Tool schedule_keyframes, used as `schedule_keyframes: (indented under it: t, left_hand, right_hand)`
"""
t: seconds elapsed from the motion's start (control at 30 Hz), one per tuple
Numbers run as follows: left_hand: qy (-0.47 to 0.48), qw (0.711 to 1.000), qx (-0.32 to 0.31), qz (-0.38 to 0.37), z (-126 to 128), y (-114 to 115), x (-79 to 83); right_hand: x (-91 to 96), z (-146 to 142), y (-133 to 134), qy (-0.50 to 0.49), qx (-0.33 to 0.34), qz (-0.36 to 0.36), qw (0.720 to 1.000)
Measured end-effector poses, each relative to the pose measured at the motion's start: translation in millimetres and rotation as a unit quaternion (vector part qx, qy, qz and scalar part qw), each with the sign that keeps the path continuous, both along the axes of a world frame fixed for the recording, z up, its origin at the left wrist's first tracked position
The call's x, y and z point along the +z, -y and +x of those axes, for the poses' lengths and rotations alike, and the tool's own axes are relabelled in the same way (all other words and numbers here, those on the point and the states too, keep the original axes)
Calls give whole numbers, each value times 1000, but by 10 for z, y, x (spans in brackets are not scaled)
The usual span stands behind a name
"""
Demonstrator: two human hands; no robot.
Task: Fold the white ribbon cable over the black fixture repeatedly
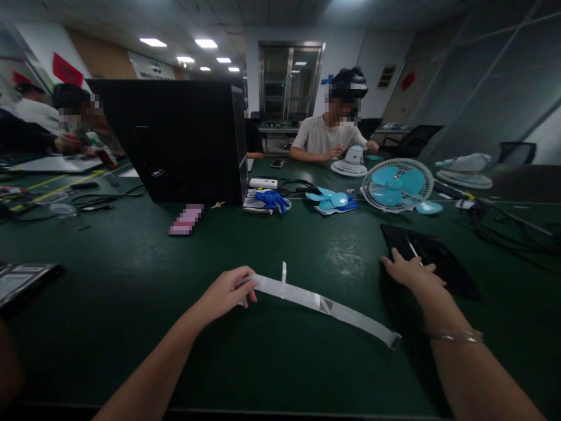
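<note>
My left hand (233,290) pinches one end of a long white flat ribbon cable (302,297) between thumb and fingers. The strip stretches to the right above the green tabletop and ends in a small dark connector. A narrow white tab stands up from it near my hand, and a shiny patch shows farther along. On the right, my right hand (414,273) rests with spread fingers on the near left part of a thin black panel (451,266). A bracelet (456,335) circles that wrist. What lies under the palm is hidden.
A large black case (175,140) stands at the back left, a pixelated pink item (186,220) before it. Blue gloves (272,200), loose blue fan blades (331,199) and a fan (397,185) line the back. Cables (495,222) lie right. A co-worker (319,134) handles a fan base opposite.
</note>
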State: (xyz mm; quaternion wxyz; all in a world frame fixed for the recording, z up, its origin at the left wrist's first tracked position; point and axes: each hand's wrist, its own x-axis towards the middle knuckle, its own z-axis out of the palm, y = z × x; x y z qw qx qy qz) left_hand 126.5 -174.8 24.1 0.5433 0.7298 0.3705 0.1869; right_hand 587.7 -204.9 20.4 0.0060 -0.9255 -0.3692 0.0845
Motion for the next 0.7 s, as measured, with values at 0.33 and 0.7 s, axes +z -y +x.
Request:
schedule_keyframes:
  t: [0.33,0.7]
  left_hand:
    - [-31,999,-28,8,13,28,-20]
    - [-80,995,-43,44,16,53,74]
  right_hand:
    - [-78,-678,4,34,303,-20,952]
    - [245,-1390,276,-214,613,-50,759]
